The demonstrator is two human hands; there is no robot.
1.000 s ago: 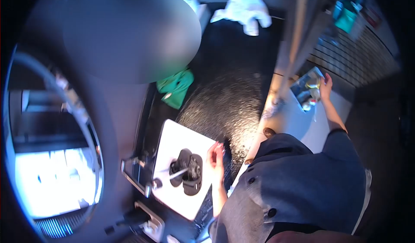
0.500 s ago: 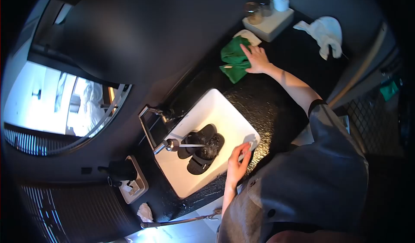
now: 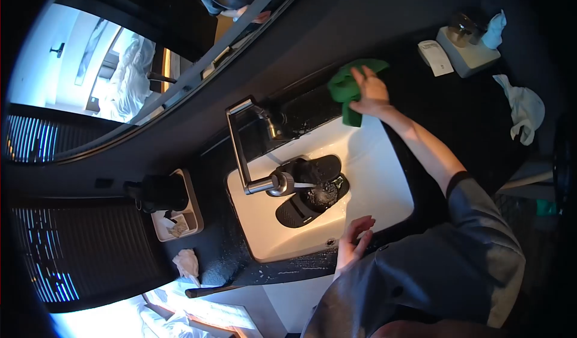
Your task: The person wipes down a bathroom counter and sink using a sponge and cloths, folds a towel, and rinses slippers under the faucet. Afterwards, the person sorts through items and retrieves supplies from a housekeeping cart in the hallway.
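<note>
My right hand [image 3: 372, 94] presses a green cloth [image 3: 345, 85] on the black counter [image 3: 288, 106] by the back right corner of the sink. One end of the cloth hangs over the white sink rim. Fingers lie on top of it. My left hand [image 3: 356, 242] hovers over the front rim of the sink [image 3: 384, 203], thumb apart from loosely bent fingers, nothing visible in it. In the basin lies a pair of black slide sandals [image 3: 294, 210], side by side. Water runs from the metal faucet [image 3: 277, 183] onto them.
On the right, a pale tray [image 3: 475, 58] holds a glass container, with a white packet [image 3: 436, 57] beside it and a crumpled white cloth [image 3: 526, 109] nearby. To the left sit a divided tray [image 3: 195, 212], a black hair dryer [image 3: 159, 194] and crumpled tissue [image 3: 186, 263].
My right hand has slid the green cloth along the counter to the sink's back corner, away from the white packet. My left hand stays near the front rim. The view has shifted.
</note>
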